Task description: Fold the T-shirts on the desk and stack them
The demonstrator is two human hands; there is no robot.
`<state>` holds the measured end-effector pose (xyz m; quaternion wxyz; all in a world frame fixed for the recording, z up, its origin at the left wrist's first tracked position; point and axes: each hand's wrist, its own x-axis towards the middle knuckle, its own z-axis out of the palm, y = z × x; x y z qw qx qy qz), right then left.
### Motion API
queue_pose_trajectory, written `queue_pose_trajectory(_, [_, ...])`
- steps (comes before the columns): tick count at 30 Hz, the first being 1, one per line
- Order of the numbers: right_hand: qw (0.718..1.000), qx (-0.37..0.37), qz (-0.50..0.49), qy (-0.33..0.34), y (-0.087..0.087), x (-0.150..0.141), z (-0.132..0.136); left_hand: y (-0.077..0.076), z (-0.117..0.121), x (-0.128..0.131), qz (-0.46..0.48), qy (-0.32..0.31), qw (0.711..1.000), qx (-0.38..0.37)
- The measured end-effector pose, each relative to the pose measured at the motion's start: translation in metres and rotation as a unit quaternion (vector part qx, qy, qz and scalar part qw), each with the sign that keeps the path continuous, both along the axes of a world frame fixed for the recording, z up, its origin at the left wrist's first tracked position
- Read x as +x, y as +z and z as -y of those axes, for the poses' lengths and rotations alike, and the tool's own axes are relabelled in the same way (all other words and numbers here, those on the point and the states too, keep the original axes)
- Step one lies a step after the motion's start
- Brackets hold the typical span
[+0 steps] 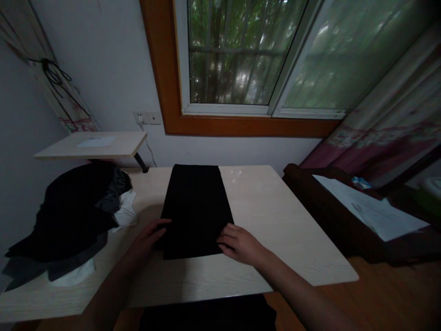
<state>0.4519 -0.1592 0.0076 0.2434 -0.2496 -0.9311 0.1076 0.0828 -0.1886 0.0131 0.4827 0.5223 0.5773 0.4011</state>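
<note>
A black garment, folded into a long narrow strip, lies flat on the pale wooden table, running away from me. My left hand rests on its near left corner with the fingers stretched flat along the edge. At the near right corner, my right hand lies with fingers bent and fingertips on the cloth. Neither hand lifts the cloth.
A heap of dark and white clothes sits on the table's left side. A small raised shelf stands at the back left. A dark wooden bed or bench with white paper stands to the right. A window is behind.
</note>
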Motion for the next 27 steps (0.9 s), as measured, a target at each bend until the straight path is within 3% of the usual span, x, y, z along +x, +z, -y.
queue_pose_trajectory(5, [0.999,0.009,-0.009,-0.033,0.003,0.016,0.004,0.001,0.004,0.000,-0.043,-0.038,0.998,0.001])
queue_pose_trajectory(10, [0.996,0.072,0.027,-0.042,0.010,0.023,0.007,0.005,0.007,0.007,-0.072,-0.094,0.993,-0.026])
queue_pose_trajectory(16, [0.990,0.104,0.091,-0.034,0.005,0.024,0.009,0.001,0.008,0.002,-0.185,-0.128,0.974,-0.006])
queue_pose_trajectory(21, [0.986,0.091,0.125,-0.066,0.003,0.033,0.004,-0.002,0.007,-0.001,-0.210,-0.144,0.967,0.017])
queue_pose_trajectory(27, [0.988,0.050,0.127,-0.075,0.010,0.049,0.004,0.010,0.009,0.001,-0.256,-0.194,0.947,-0.001])
